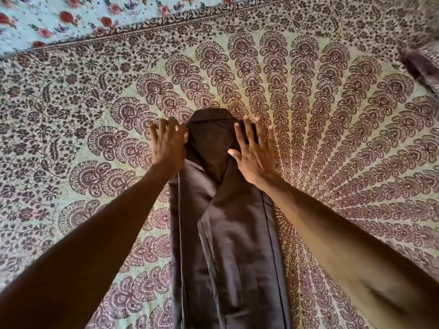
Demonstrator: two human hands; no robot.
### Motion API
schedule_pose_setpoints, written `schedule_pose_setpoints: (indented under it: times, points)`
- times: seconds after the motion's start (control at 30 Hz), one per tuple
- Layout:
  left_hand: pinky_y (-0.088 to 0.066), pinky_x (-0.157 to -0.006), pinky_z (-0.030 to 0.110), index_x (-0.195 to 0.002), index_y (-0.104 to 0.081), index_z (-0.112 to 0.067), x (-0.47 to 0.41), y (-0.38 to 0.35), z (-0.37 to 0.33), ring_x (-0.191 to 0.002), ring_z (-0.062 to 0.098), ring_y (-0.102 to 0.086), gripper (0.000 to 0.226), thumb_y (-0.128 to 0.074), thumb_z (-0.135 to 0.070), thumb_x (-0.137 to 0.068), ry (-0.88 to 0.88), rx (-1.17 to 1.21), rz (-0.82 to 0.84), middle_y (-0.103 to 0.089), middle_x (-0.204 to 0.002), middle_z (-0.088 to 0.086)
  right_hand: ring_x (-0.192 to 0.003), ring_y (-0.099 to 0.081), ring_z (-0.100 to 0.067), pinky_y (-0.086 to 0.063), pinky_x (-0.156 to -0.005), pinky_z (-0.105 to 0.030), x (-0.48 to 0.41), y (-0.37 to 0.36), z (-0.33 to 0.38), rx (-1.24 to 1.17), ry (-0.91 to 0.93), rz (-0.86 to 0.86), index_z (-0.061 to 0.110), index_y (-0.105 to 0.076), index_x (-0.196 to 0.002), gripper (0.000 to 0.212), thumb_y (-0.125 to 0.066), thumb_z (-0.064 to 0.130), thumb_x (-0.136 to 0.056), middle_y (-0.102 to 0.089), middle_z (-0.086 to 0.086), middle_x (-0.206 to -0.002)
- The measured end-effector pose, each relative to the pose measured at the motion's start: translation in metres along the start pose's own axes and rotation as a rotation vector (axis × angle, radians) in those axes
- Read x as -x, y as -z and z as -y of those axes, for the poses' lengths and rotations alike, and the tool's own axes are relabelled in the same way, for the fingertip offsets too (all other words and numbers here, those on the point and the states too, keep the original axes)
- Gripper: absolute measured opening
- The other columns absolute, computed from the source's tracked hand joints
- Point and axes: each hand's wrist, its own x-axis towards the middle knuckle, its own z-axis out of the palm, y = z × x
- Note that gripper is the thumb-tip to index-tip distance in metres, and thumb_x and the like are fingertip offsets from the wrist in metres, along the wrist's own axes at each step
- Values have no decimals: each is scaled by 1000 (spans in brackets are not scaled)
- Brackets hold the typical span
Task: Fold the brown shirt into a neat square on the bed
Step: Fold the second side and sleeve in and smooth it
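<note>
Bed: a printed bedspread (332,115) with a fan-shaped pattern is covering nearly everything in view. A flowered sheet (59,17) is showing beyond the shirt's far end, off to the left.

Shirt: the brown shirt (228,245) is lying flat on the bedspread as one long, narrow strip. Both sides are turned in over the middle, and the strip is running straight away from the person. The overlapping panels are sitting fairly smooth, with a few soft creases low down.

Hands: both are working at the shirt's far end and gripping nothing.
- The left hand (167,144) is spread wide, fingers straight, at the shirt's left edge, touching it or just beside it; I cannot tell which.
- The right hand (255,155) is lying flat, fingers fanned, on the shirt's right shoulder, with the fingertips reaching past the edge.

Collar: the collar (210,114) is poking out just beyond the fingertips.

Reading of the step: it looks like squaring and flattening the top before the lengthwise folds. About half the job seems left.

To do it well:
- Keep the palms flat and sweep outward, so no air is bunching under the panels.
- Line both long edges up parallel before lifting anything.
- Pinch the two far corners evenly when bringing the far end toward the near end. An uneven grab risks skewing the strip and spoiling the square.
</note>
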Motion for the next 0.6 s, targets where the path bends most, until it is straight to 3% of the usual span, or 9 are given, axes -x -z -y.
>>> schedule_pose_setpoints:
  times: [0.1, 0.17, 0.27, 0.33, 0.4, 0.5, 0.6]
  points:
    - [-38, -94, 46, -111, -56, -14, 26, -4, -22, -110, 32, -50, 23, -53, -16, -88, -60, 117, -147, -54, -121, 13, -150, 0, -32, -8, -118, -58, 15, -4, 11, -55, 15, -37, 17, -15, -155, 70, -22, 57, -98, -4, -9, -164]
    - [-38, -98, 42, -119, -55, -13, 53, -14, -35, -116, 30, -49, 29, -50, -24, -92, -177, 167, -125, -53, -127, 12, -150, -1, -31, -7, -118, -58, 21, -10, 16, -120, -37, 15, 19, -15, -155, 71, -16, 60, -98, -5, -8, -164]
    - [-21, -118, 43, -146, -33, -11, 79, -39, -38, -144, 28, -24, 56, -40, -40, -99, -156, 178, 18, -30, -154, 11, -150, 0, -31, -5, -117, -60, 17, -18, 17, -142, -103, 22, 24, -12, -156, 70, -12, 62, -97, -4, -5, -164]
    - [-9, -121, 40, -153, -18, -15, 80, -52, -33, -149, 24, -8, 64, -31, -48, -100, -94, 191, 55, -13, -161, 7, -150, 0, -31, -4, -117, -62, 9, -21, 16, -136, -124, 21, 27, -11, -156, 71, -9, 64, -96, -4, -5, -164]
    - [-5, -121, 39, -154, -13, -17, 79, -57, -30, -150, 24, -4, 66, -27, -51, -99, -87, 184, 79, -9, -162, 6, -150, 1, -32, -3, -116, -63, 3, -22, 14, -136, -143, 41, 28, -9, -155, 71, -8, 66, -95, -2, -4, -164]
    - [-8, -121, 43, -153, -18, -16, 76, -53, -31, -149, 26, -7, 63, -28, -47, -99, -90, 230, 104, -12, -161, 8, -150, 9, -32, -1, -115, -64, -1, -18, 15, -108, -157, 105, 27, -1, -156, 73, -3, 66, -94, 6, -4, -164]
    - [-19, -118, 48, -144, -39, -10, 84, -33, -39, -146, 28, -23, 50, -36, -34, -99, 0, 375, 0, -32, -154, 12, -150, 6, -33, -4, -116, -63, 18, 0, 23, -136, -189, 21, 19, -8, -156, 72, -7, 61, -97, 2, -9, -164]
